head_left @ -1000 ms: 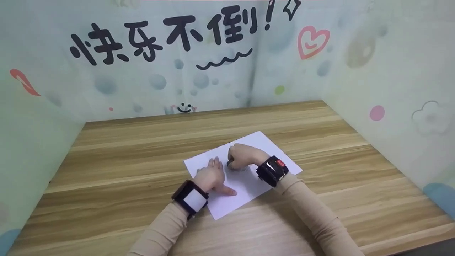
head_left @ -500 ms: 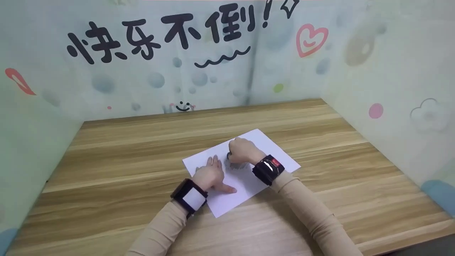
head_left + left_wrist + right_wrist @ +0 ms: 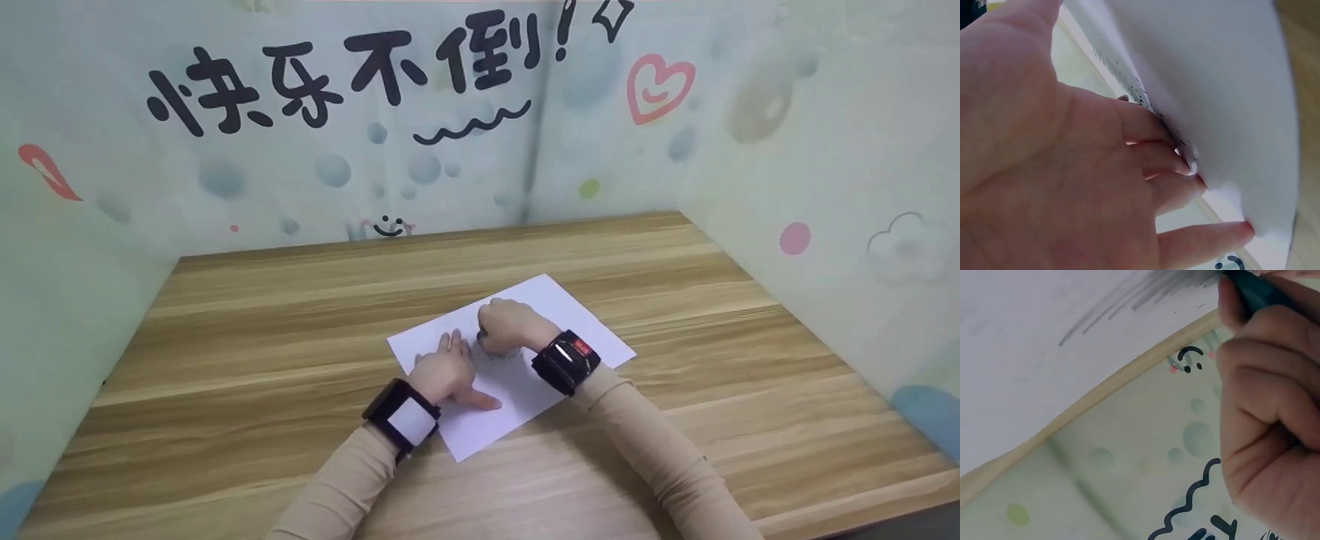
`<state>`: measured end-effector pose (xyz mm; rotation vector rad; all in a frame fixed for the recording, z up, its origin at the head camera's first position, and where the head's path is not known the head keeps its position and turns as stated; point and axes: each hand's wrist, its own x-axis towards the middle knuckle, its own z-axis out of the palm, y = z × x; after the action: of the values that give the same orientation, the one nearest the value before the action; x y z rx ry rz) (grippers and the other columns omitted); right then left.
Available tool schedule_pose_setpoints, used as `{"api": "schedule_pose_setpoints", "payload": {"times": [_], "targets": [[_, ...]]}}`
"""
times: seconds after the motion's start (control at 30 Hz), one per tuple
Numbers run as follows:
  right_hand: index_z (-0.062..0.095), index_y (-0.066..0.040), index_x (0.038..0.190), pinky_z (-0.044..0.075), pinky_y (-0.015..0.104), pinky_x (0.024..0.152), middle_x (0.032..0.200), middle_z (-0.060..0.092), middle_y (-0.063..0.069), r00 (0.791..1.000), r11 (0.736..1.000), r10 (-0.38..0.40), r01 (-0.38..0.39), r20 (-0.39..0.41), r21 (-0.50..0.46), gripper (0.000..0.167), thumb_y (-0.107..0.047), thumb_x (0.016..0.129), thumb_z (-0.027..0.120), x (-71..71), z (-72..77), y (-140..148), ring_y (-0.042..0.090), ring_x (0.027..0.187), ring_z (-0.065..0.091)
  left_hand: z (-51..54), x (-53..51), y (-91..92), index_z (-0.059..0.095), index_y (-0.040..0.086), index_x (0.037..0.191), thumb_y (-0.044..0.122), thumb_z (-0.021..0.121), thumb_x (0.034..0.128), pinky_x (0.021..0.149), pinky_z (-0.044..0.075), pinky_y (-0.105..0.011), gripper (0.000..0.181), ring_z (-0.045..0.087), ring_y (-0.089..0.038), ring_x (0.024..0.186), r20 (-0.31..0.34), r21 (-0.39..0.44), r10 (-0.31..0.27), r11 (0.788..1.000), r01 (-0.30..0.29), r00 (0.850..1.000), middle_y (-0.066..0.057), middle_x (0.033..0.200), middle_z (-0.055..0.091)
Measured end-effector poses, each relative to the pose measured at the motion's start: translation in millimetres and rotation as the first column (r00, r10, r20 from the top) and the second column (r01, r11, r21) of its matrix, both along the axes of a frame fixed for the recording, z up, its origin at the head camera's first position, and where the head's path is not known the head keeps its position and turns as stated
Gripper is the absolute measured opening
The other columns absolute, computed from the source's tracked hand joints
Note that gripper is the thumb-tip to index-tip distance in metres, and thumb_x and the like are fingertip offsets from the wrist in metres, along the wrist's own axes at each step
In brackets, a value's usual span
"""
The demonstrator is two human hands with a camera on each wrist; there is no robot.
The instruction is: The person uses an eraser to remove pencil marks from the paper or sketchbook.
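A white sheet of paper (image 3: 555, 307) lies at an angle on the table. My left hand (image 3: 444, 376) rests spread on its left part, and in the left wrist view the fingertips (image 3: 1247, 229) touch the paper. My right hand (image 3: 1275, 388) has its fingers curled round a dark teal object (image 3: 1258, 292), whose tip meets the paper beside grey streaks (image 3: 1145, 289). Small dark specks lie near the streaks. In the head view the right hand (image 3: 514, 326) is just right of the left hand and covers most of the held object.
The wood-grain table (image 3: 262, 322) extends around the paper. A printed backdrop (image 3: 300, 172) with dark lettering stands along its back edge, and light side panels (image 3: 840, 150) border it. Both wrists wear black straps (image 3: 566, 361).
On the paper, my right hand has moved away from me and then slightly back, with the dark object in its grip. My left hand has stayed in place.
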<state>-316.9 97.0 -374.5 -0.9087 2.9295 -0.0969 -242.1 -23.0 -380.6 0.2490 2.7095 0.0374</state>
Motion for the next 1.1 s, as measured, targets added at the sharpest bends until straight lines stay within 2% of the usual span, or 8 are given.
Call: {"api": "schedule_pose_setpoints", "payload": {"times": [0.13, 0.3, 0.37, 0.5, 0.7, 0.9, 1.03, 1.1], "targets": [[0.057, -0.008, 0.057, 0.037, 0.029, 0.048, 0.058, 0.050, 0.000, 1.000, 0.999, -0.019, 0.020, 0.014, -0.030, 0.022, -0.012, 0.077, 0.066, -2.0, -0.9, 0, 0.016, 0.059, 0.045, 1.1, 0.5, -0.5, 0.012, -0.003, 0.150, 0.068, 0.059, 0.0791, 0.114, 0.024, -0.060, 0.111, 0.004, -0.030, 0.150, 0.000, -0.018, -0.007, 1.000, 0.007, 1.000, -0.019, 0.160, 0.002], [0.061, -0.003, 0.068, 0.053, 0.044, 0.059, 0.079, 0.064, 0.015, 0.994, 0.998, -0.042, 0.036, -0.103, -0.059, 0.016, -0.012, 0.082, 0.061, -1.6, -6.6, -2, 0.024, 0.068, 0.055, -0.2, 0.7, 0.4, 0.011, -0.004, 0.150, 0.068, 0.060, 0.0784, 0.114, 0.024, -0.061, 0.113, 0.004, -0.030, 0.150, -0.005, -0.003, 0.004, 1.000, -0.004, 1.000, -0.019, 0.160, 0.002], [0.063, -0.001, 0.072, 0.055, 0.045, 0.063, 0.083, 0.066, 0.016, 0.997, 0.999, -0.035, 0.033, -0.072, -0.035, 0.014, -0.011, 0.082, 0.061, -1.0, -5.9, -2, 0.025, 0.070, 0.056, -1.0, 0.5, 1.2, 0.010, -0.004, 0.151, 0.068, 0.060, 0.0784, 0.114, 0.023, -0.061, 0.113, 0.003, -0.029, 0.150, 0.006, 0.002, 0.004, 1.000, -0.004, 1.000, -0.018, 0.160, 0.001], [0.063, -0.002, 0.070, 0.049, 0.039, 0.061, 0.074, 0.059, 0.008, 0.999, 1.000, -0.031, 0.031, -0.032, 0.000, 0.011, -0.010, 0.079, 0.065, -1.3, -4.1, 0, 0.020, 0.069, 0.050, -1.5, -0.6, 2.8, 0.010, -0.002, 0.151, 0.068, 0.059, 0.0787, 0.115, 0.023, -0.061, 0.112, 0.002, -0.029, 0.150, 0.018, -0.010, 0.008, 1.000, -0.008, 1.000, -0.018, 0.161, 0.000], [0.067, 0.001, 0.078, 0.056, 0.050, 0.065, 0.083, 0.068, 0.019, 0.984, 0.999, -0.022, 0.015, -0.179, -0.042, 0.015, -0.012, 0.083, 0.062, -1.3, -11.1, -2, 0.033, 0.074, 0.065, -2.4, -1.1, 3.8, 0.010, -0.003, 0.151, 0.067, 0.061, 0.0783, 0.114, 0.022, -0.061, 0.113, 0.002, -0.029, 0.150, 0.007, 0.003, 0.014, 1.000, -0.014, 1.000, -0.018, 0.161, 0.001], [0.071, -0.004, 0.081, 0.057, 0.048, 0.068, 0.087, 0.071, 0.015, 0.993, 0.998, -0.031, 0.037, -0.111, 0.059, 0.015, -0.018, 0.083, 0.067, -0.4, 3.7, 5, 0.028, 0.075, 0.065, -2.7, -1.8, 3.2, 0.010, -0.004, 0.151, 0.068, 0.060, 0.0781, 0.116, 0.022, -0.059, 0.113, 0.003, -0.029, 0.150, 0.011, 0.001, 0.012, 1.000, -0.012, 1.000, -0.019, 0.160, 0.001], [0.069, -0.005, 0.078, 0.056, 0.048, 0.064, 0.079, 0.068, 0.011, 0.978, 0.997, -0.077, 0.073, -0.192, -0.029, 0.021, -0.023, 0.088, 0.064, -2.7, 13.1, 13, 0.025, 0.069, 0.062, -0.1, -4.3, -1.7, 0.013, -0.005, 0.150, 0.066, 0.062, 0.0775, 0.116, 0.026, -0.054, 0.113, 0.007, -0.030, 0.150, -0.012, -0.004, -0.006, 1.000, 0.006, 1.000, -0.020, 0.160, 0.005], [0.067, -0.005, 0.077, 0.054, 0.045, 0.061, 0.072, 0.062, 0.007, 0.979, 0.996, -0.074, 0.061, -0.192, -0.072, 0.024, -0.024, 0.090, 0.063, -4.0, 15.4, 16, 0.021, 0.064, 0.057, 1.6, -6.0, -5.3, 0.015, -0.006, 0.149, 0.065, 0.064, 0.0774, 0.116, 0.028, -0.051, 0.112, 0.009, -0.031, 0.149, -0.024, -0.003, -0.017, 1.000, 0.017, 1.000, -0.021, 0.160, 0.008]]}}
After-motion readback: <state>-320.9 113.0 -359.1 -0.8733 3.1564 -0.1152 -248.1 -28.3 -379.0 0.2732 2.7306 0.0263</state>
